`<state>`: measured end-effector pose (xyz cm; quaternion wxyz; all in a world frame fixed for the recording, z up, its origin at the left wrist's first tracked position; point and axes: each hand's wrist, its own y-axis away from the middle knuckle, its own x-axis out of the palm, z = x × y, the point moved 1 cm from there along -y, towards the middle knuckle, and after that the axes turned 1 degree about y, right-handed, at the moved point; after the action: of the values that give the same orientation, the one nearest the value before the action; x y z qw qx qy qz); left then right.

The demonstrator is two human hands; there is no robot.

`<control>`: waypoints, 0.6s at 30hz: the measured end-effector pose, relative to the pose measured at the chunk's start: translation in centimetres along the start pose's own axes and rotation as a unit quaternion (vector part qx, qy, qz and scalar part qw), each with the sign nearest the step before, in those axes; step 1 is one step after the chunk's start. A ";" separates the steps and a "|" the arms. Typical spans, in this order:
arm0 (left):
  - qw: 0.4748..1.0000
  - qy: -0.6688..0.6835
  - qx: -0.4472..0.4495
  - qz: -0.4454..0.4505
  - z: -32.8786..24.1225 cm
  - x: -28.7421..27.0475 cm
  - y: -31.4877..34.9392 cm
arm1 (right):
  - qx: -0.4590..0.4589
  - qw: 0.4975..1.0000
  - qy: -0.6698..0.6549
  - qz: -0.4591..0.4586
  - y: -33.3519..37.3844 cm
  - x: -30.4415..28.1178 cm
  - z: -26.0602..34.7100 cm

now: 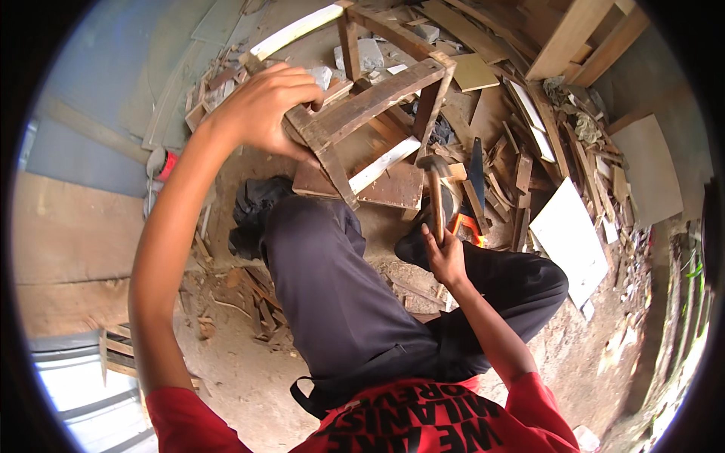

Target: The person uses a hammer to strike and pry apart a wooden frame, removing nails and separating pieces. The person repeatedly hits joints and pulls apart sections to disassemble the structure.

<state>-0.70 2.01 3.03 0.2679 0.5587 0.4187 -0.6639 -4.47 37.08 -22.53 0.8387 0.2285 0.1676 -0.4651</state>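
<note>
A small wooden frame (381,97), built of brown bars with a few pale ones, stands tilted in front of my knees. My left hand (268,106) grips its near left corner, fingers wrapped over the bar. In my right hand (447,258) is a hammer (436,196), held by its wooden handle with the dark head up, close to the frame's right leg. Beneath the frame lies a reddish-brown wooden block (389,195). A handsaw (476,177) with an orange handle rests just right of the hammer.
Scrap wood (521,181) is heaped on the right, beside a white board (572,235). Planks (581,41) lean at the far right. Grey stone lumps (361,57) sit behind the frame. A red can (168,164) is at the left, near a wooden panel (75,234).
</note>
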 end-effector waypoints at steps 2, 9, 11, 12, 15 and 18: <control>0.998 0.042 -0.009 -0.051 -1.5 -0.2 -0.6 | 0.021 0.996 -0.079 -0.037 -0.5 0.9 -0.8; 0.958 0.126 -0.253 0.046 -4.0 -0.2 -2.5 | -0.048 0.966 -0.228 -0.113 -4.2 3.6 3.4; 0.944 0.200 -0.251 0.073 -3.9 -0.5 -3.9 | -0.036 0.959 -0.264 -0.096 -3.8 3.7 3.5; 0.927 0.213 -0.293 0.095 -4.3 -0.6 -5.0 | -0.079 0.954 -0.278 -0.081 -3.4 3.8 2.7; 0.898 0.228 -0.363 0.100 -5.3 0.8 -6.6 | -0.026 0.973 -0.228 0.038 -0.1 1.9 2.8; 0.862 0.223 -0.446 0.095 -6.5 1.3 -7.9 | -0.006 0.979 -0.178 0.102 1.6 -1.2 6.1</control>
<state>-4.11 11.69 3.64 0.4496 0.5499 0.6633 -0.2356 -3.29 35.37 -16.47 0.8995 0.1530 -0.0063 -0.4093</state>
